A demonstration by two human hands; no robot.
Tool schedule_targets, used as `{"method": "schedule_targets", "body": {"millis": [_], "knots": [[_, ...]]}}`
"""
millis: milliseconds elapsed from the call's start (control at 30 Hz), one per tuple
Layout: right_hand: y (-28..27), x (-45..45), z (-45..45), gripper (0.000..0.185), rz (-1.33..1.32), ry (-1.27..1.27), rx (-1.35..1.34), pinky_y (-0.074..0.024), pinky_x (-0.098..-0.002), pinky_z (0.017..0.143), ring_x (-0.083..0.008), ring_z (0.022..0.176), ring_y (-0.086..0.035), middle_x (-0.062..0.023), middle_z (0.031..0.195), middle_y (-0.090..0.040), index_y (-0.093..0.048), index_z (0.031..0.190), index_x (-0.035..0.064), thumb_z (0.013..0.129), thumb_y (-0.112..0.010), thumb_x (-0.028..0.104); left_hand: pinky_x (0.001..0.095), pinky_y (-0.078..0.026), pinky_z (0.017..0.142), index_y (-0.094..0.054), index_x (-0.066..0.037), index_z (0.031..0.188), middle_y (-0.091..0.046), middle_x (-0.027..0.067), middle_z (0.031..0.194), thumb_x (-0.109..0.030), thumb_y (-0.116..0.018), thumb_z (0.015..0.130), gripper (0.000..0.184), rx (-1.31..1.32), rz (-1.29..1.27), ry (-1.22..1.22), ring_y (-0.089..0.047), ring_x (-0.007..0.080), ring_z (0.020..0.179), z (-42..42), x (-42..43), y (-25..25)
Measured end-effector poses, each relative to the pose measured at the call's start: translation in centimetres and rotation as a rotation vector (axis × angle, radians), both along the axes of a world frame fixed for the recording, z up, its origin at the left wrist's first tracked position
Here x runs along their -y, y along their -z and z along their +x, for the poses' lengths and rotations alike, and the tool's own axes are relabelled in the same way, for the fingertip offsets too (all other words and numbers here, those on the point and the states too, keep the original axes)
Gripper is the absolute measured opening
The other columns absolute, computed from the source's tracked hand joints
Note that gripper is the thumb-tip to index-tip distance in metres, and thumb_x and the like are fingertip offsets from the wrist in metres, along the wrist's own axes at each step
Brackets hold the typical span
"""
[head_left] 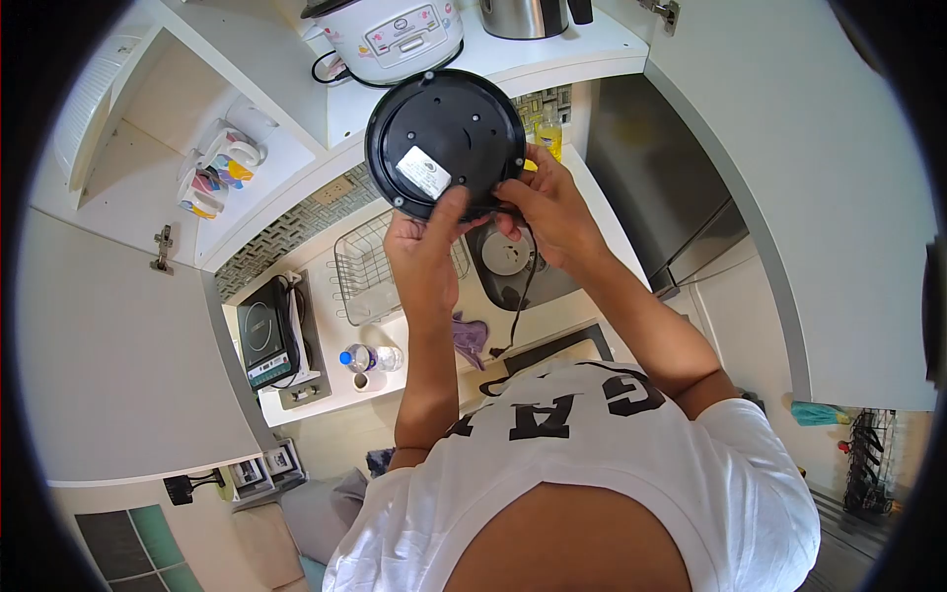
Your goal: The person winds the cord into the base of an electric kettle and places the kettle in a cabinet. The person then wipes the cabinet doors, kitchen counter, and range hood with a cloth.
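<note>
A round black power base (449, 128), apparently of an electric kettle, is held up with its underside facing me; a white label and small feet show on it. My left hand (426, 259) grips its lower edge, thumb on the underside and fingers behind. At the lower right rim, my right hand (558, 212) is closed in a pinch on the black cord (530, 281) where it meets the base. The cord hangs down over the counter to its plug (497, 352). A steel kettle (523, 18) stands on the shelf above.
A white floral cooker (395, 39) sits on the shelf edge, close to the base. Cabinet doors (128, 345) stand open on both sides. Below are a wire dish rack (357, 259), a sink (562, 286), plastic bottles (363, 358), a purple cloth (470, 337) and an induction cooker (264, 335).
</note>
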State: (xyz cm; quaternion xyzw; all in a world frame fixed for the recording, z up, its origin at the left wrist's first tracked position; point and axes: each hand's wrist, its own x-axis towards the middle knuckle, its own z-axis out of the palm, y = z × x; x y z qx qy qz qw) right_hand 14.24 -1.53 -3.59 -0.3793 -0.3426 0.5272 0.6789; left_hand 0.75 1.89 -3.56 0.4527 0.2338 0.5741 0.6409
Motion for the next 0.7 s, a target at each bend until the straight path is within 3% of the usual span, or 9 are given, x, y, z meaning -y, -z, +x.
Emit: {"method": "schedule_targets", "body": {"millis": [67,200,367,433,467,533,567,633,700], "knots": [[0.0,0.0,-0.4,0.046,-0.007,0.018,-0.021,-0.0431,-0.0244,0.039,-0.0121,0.047,-0.054,-0.0112,0.078,-0.058,-0.031,0.125,-0.0019,0.085,-0.054,0.001,0.0341,-0.055,0.065,-0.059,0.007,0.101,-0.066,0.014,0.092,-0.004,-0.064,0.084,0.021,-0.109,0.094,0.106,-0.065,0.0197,0.073,0.0,-0.1,1.1],[-0.2,0.2,-0.7,0.048,0.01,-0.015,0.108,-0.0433,-0.0243,0.04,-0.0113,0.048,-0.054,-0.01,0.077,-0.06,-0.032,0.124,-0.0023,0.085,-0.06,0.006,0.0331,-0.054,0.065,-0.061,0.007,0.099,-0.067,0.014,0.09,-0.003,-0.066,0.082,0.02,-0.076,0.082,0.082,-0.064,0.0193,0.072,-0.4,-0.2,0.4],[0.0,1.3,-0.8,0.058,-0.048,-0.184,0.224,-0.0449,-0.0237,0.048,-0.0098,0.055,-0.056,-0.0069,0.076,-0.06,-0.032,0.126,-0.0028,0.085,-0.068,0.016,0.0294,-0.056,0.068,-0.064,0.004,0.098,-0.067,0.0104,0.09,-0.003,-0.071,0.079,0.022,-0.061,-0.013,-0.08,-0.065,0.0162,0.075,-1.7,-1.2,-0.6],[0.8,1.6,-1.1,0.042,0.155,0.037,0.401,-0.0447,-0.0249,0.053,-0.0119,0.059,-0.057,-0.0054,0.077,-0.059,-0.048,0.118,0.0021,0.084,-0.068,0.016,0.0305,-0.057,0.068,-0.064,0.004,0.098,-0.067,0.0106,0.091,-0.005,-0.068,0.081,0.02,-0.08,0.004,-0.076,-0.065,0.0166,0.077,-2.2,-1.4,-0.4],[0.8,1.5,-0.9,0.042,0.155,0.031,0.4,-0.0447,-0.0249,0.053,-0.0119,0.059,-0.057,-0.0054,0.077,-0.059,-0.048,0.118,0.0021,0.084,-0.068,0.016,0.0309,-0.057,0.068,-0.063,0.005,0.098,-0.067,0.0107,0.091,-0.005,-0.067,0.082,0.019,-0.062,-0.01,-0.024,-0.065,0.0165,0.078,-2.1,-1.3,-0.3],[0.3,1.3,-0.6,0.015,0.431,0.392,1.019,-0.0455,-0.0282,0.055,-0.0167,0.061,-0.059,-0.0042,0.076,-0.055,-0.062,0.097,0.0078,0.082,-0.066,0.012,0.0322,-0.057,0.068,-0.063,0.006,0.098,-0.067,0.0112,0.093,-0.007,-0.062,0.085,0.019,-0.08,0.015,0.041,-0.065,0.0167,0.078,-1.7,-0.9,0.0],[-0.2,1.3,-0.6,0.015,0.432,0.391,1.017,-0.0455,-0.0282,0.055,-0.0167,0.061,-0.059,-0.0042,0.076,-0.055,-0.062,0.097,0.0078,0.082,-0.066,0.012,0.0322,-0.057,0.068,-0.063,0.006,0.098,-0.067,0.0112,0.093,-0.007,-0.062,0.085,0.019,-0.08,0.015,0.039,-0.065,0.0167,0.078,-1.7,-0.8,0.1],[-1.6,1.5,-0.3,0.002,0.392,0.355,1.121,-0.0463,-0.0319,0.057,-0.0214,0.064,-0.06,-0.0043,0.079,-0.051,-0.065,0.081,0.0098,0.08,-0.066,0.008,0.0328,-0.057,0.068,-0.062,0.006,0.1,-0.066,0.0112,0.094,-0.007,-0.06,0.086,0.02,-0.037,-0.008,0.124,-0.066,0.0175,0.078,-1.6,-0.6,0.1],[-2.0,1.2,0.3,0.002,0.405,0.354,1.185,-0.0467,-0.0324,0.057,-0.0217,0.065,-0.061,-0.0036,0.082,-0.051,-0.065,0.082,0.0092,0.081,-0.065,0.008,0.0339,-0.058,0.069,-0.06,0.006,0.103,-0.066,0.0117,0.095,-0.008,-0.059,0.087,0.022,-0.045,0.005,0.136,-0.066,0.0184,0.08,-1.5,-0.4,0.0]]}}
